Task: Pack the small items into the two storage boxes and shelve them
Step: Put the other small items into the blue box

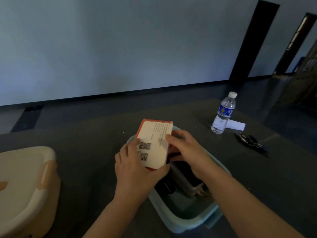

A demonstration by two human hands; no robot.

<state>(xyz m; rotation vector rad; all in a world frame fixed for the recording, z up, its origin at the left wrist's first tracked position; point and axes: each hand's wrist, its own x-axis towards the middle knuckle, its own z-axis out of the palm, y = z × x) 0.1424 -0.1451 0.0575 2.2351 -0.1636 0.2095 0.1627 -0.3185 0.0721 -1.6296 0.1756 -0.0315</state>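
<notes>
Head view, two hands, left point(133, 166) and right point(186, 152), gripping one carton point(154, 143), over one blue box point(188, 219)

Both hands point(135, 162) and forearms are bare, sleeveless

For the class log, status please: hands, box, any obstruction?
Both hands, left hand and right hand, grip carton over open blue box. Dark items already inside. Lidded cream box left.
</notes>
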